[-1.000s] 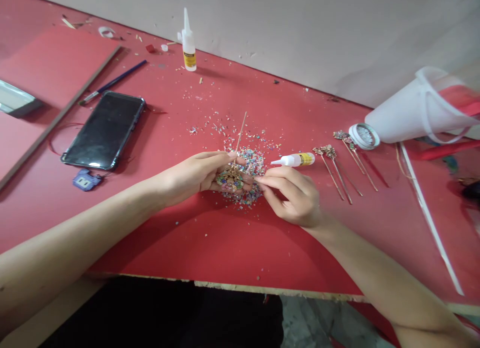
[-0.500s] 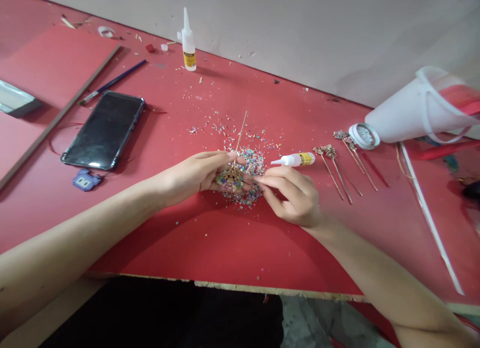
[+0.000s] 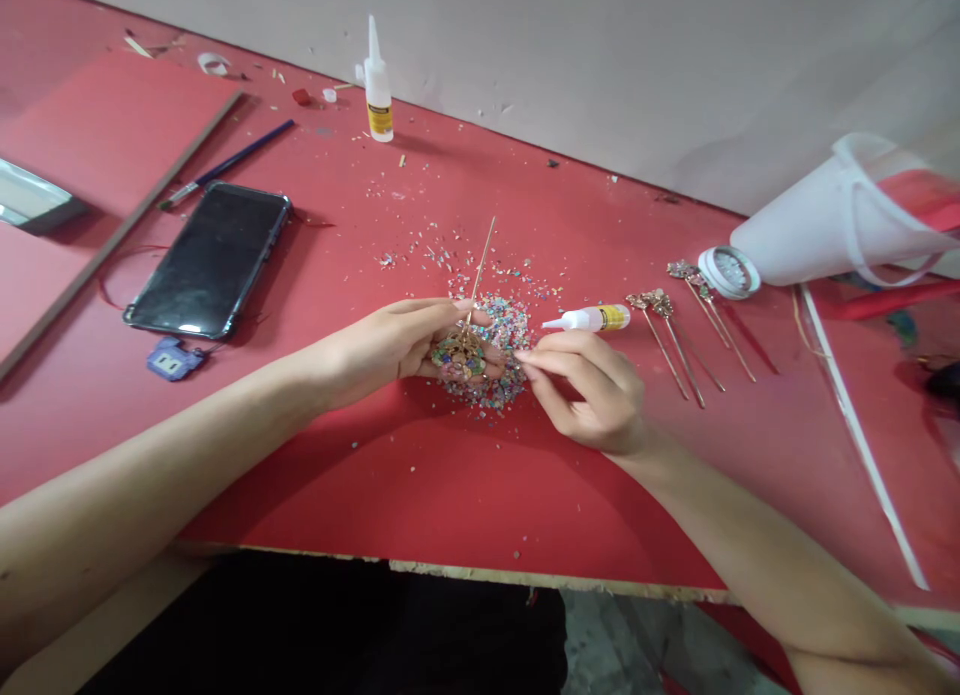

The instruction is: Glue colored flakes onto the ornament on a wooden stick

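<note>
Between its thumb and fingers my left hand [image 3: 405, 345] holds a gold hairpin [image 3: 459, 355], its ornate head low with green, blue and pink bits on it and its thin stem pointing up and away. My right hand [image 3: 589, 385] is just right of the head, thumb and forefinger pinched; whatever sits in the pinch is too small to make out. Beneath both hands lies a pile of coloured chips [image 3: 506, 325], partly hidden by my left hand. A small glue bottle [image 3: 600, 318] rests on its side just beyond my right hand, nozzle toward the pile.
Several finished-looking hairpins [image 3: 671, 340] lie at right, by a round lid with white beads [image 3: 729, 272] and a tipped white bucket [image 3: 810, 220]. An upright glue bottle [image 3: 379, 100] stands at the back. Leftward are a phone [image 3: 210, 260], a paintbrush [image 3: 229, 163] and a wooden strip [image 3: 127, 225].
The hairpin has tilted slightly in my left hand. My right hand's pinch has drawn a little to the right, away from the ornate head.
</note>
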`<state>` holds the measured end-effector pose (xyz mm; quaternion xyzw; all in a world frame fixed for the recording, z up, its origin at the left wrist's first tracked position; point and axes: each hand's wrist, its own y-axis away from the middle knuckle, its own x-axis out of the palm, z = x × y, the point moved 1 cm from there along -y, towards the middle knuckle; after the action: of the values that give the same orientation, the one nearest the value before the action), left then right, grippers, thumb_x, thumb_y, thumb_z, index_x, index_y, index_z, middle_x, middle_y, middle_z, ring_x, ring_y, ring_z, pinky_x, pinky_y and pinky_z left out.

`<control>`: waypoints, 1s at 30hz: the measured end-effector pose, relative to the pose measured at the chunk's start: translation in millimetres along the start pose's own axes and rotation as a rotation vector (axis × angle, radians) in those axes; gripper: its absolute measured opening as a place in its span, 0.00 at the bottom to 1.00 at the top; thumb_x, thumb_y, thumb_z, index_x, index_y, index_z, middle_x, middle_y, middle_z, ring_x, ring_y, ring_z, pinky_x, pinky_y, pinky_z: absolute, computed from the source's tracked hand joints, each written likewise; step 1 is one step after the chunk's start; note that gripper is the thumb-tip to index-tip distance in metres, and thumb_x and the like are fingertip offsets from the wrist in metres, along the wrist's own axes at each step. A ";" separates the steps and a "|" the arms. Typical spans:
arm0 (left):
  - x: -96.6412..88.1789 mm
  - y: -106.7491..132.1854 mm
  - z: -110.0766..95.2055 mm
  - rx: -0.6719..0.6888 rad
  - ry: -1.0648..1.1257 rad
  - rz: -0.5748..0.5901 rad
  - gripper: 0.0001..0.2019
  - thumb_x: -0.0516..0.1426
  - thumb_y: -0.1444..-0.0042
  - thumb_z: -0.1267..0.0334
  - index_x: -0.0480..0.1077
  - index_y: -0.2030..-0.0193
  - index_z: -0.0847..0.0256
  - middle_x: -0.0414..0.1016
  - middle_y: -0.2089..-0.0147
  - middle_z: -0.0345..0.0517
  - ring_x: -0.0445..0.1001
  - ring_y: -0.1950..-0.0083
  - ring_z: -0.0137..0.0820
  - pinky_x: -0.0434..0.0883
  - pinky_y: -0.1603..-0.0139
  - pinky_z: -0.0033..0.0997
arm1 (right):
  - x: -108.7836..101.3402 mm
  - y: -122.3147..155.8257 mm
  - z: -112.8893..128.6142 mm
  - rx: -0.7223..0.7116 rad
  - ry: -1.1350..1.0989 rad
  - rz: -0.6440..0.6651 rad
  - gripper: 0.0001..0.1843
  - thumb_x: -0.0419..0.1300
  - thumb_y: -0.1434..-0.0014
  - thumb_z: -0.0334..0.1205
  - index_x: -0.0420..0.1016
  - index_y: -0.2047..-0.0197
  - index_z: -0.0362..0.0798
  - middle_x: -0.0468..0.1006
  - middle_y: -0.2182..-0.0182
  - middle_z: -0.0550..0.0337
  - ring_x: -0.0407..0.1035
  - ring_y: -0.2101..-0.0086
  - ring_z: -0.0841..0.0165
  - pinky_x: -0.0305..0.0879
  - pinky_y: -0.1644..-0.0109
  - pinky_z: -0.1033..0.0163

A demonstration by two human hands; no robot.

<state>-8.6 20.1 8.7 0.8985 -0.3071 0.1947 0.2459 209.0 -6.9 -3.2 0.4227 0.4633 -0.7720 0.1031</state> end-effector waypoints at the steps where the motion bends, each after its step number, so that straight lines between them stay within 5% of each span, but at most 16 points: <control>1: -2.6 0.0 -2.5 0.019 -0.019 -0.006 0.15 0.48 0.36 0.59 0.70 0.53 0.65 0.78 0.56 0.52 0.76 0.53 0.36 0.72 0.49 0.36 | -0.2 -0.4 -0.7 0.030 -0.017 -0.013 0.17 0.60 0.48 0.25 0.71 0.55 0.48 0.74 0.64 0.57 0.71 0.64 0.68 0.71 0.58 0.60; 6: -23.5 -1.6 -20.3 0.175 -0.097 -0.140 0.15 0.49 0.37 0.58 0.70 0.54 0.66 0.78 0.58 0.53 0.77 0.55 0.36 0.72 0.50 0.37 | 2.1 -2.5 -6.1 0.208 -0.089 -0.030 0.14 0.59 0.45 0.27 0.73 0.56 0.48 0.73 0.64 0.56 0.70 0.62 0.67 0.70 0.58 0.60; 11: -36.7 -6.0 -23.0 0.203 -0.112 -0.173 0.15 0.49 0.37 0.58 0.68 0.53 0.67 0.78 0.58 0.55 0.77 0.54 0.38 0.71 0.48 0.42 | 7.2 -1.2 -6.9 0.186 -0.095 0.105 0.12 0.58 0.44 0.29 0.73 0.56 0.48 0.74 0.63 0.56 0.70 0.62 0.68 0.69 0.56 0.60; 18: -30.3 -9.0 -15.0 0.167 -0.109 -0.201 0.14 0.48 0.37 0.60 0.68 0.55 0.67 0.78 0.58 0.56 0.77 0.53 0.38 0.71 0.48 0.42 | 10.7 1.5 -5.2 -0.003 -0.057 0.200 0.13 0.59 0.44 0.28 0.72 0.54 0.45 0.74 0.63 0.55 0.69 0.61 0.68 0.68 0.54 0.60; 26: -30.2 -8.5 -14.9 0.148 -0.114 -0.187 0.16 0.49 0.37 0.58 0.68 0.52 0.68 0.78 0.57 0.57 0.77 0.54 0.37 0.70 0.47 0.43 | 10.0 -0.6 -6.9 0.152 -0.048 0.181 0.09 0.58 0.43 0.29 0.72 0.58 0.45 0.74 0.63 0.54 0.69 0.61 0.67 0.69 0.56 0.60; 30: -27.9 -7.7 -16.5 0.135 -0.118 -0.211 0.15 0.49 0.37 0.60 0.68 0.52 0.68 0.78 0.58 0.56 0.77 0.55 0.37 0.71 0.48 0.43 | 11.2 -0.3 -5.5 0.069 -0.045 0.210 0.11 0.57 0.43 0.29 0.72 0.56 0.46 0.74 0.63 0.55 0.69 0.60 0.67 0.68 0.54 0.59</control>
<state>-27.4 47.4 5.5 0.9501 -0.2111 0.1349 0.1858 204.9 0.3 -12.6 0.4549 0.3874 -0.7817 0.1790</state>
